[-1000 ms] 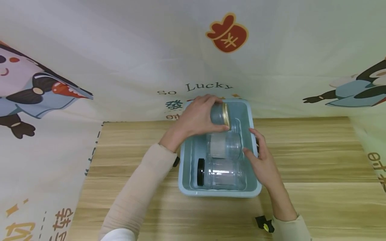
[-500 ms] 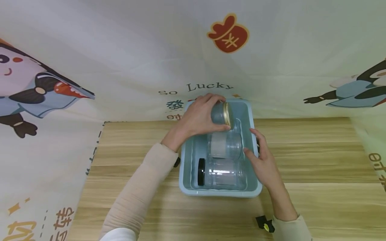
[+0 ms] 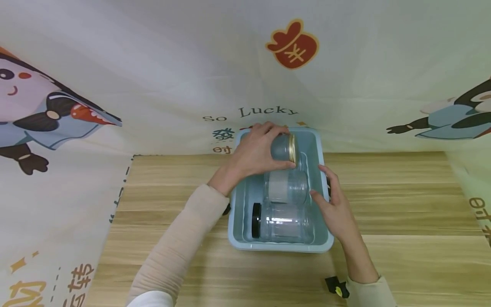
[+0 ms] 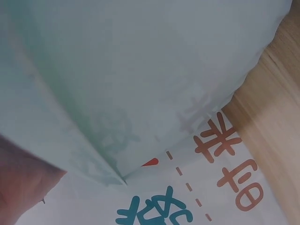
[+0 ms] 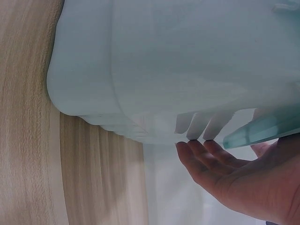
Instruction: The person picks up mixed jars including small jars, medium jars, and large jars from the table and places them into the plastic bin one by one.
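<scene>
A light blue plastic basin [image 3: 326, 243] stands on the wooden table against the back cloth. My left hand [image 3: 255, 151] reaches into its far end and grips a clear jar [image 3: 280, 147] with a gold lid, lying on its side, lid to the right. Nearer me, a second clear jar [image 3: 285, 186] lies across the basin, and in front of it a clear jar [image 3: 285, 221] with a black lid to the left. At the right rim, my right hand [image 3: 335, 207] holds the basin, thumb inside and fingers against the outer wall [image 5: 187, 93], as the right wrist view shows.
Printed white cloth [image 3: 172, 85] rises behind the table [image 3: 391, 200] and along both sides. A small black piece with a yellow spot [image 3: 337, 287] lies by my right sleeve. The left wrist view shows mostly the basin's outer wall [image 4: 164, 61].
My left hand and the gold-lidded jar have shifted slightly right and toward me. My right hand stays on the rim. The other two jars lie as before.
</scene>
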Demonstrator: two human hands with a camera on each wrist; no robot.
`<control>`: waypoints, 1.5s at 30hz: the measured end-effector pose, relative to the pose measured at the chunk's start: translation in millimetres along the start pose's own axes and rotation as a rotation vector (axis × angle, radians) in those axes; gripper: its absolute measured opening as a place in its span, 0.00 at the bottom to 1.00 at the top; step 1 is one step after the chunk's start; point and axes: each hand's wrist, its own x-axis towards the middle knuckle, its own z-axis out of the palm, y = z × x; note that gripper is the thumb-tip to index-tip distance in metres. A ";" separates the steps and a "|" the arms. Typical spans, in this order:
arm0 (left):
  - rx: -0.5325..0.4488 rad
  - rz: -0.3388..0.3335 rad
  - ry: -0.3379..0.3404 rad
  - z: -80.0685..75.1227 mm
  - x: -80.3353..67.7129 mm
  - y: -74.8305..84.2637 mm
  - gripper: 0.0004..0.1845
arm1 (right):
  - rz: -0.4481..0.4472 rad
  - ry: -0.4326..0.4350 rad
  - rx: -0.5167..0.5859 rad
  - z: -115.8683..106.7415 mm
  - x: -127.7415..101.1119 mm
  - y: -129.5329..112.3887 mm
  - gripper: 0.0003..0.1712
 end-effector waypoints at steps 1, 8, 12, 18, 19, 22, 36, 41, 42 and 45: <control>0.000 -0.001 0.000 0.2 0.0 -0.3 0.45 | -0.002 0.000 0.000 0.1 0.3 0.2 0.36; 0.006 0.008 0.000 0.0 -1.6 -1.5 0.45 | -0.002 0.003 0.003 0.7 0.9 0.4 0.36; 0.013 0.005 -0.010 -0.8 -2.3 -1.3 0.45 | -0.001 0.000 0.018 0.8 0.9 0.8 0.36; 0.018 0.008 -0.021 -1.9 -3.9 -0.4 0.44 | -0.003 -0.003 0.030 -0.2 0.3 0.6 0.37; 0.018 0.009 -0.022 -2.4 -4.3 -0.1 0.44 | -0.002 -0.002 0.029 -0.4 -0.1 0.6 0.36; 0.021 0.005 -0.026 -4.0 -6.1 0.2 0.44 | -0.012 0.000 0.029 -1.3 -1.3 0.4 0.36; 0.009 -0.005 -0.036 -8.2 -21.3 -7.8 0.43 | -0.188 -0.004 -0.094 -23.6 5.8 7.6 0.37; 0.009 -0.007 -0.034 -9.7 -24.5 -9.3 0.43 | -0.193 -0.006 -0.172 -28.7 6.7 9.3 0.38; 0.009 -0.003 -0.032 -9.9 -25.1 -9.5 0.43 | -0.195 -0.008 -0.182 -29.5 7.0 9.5 0.38; 0.009 0.013 -0.021 -10.8 -28.0 -9.9 0.43 | -0.218 -0.008 -0.217 -32.7 8.6 10.0 0.37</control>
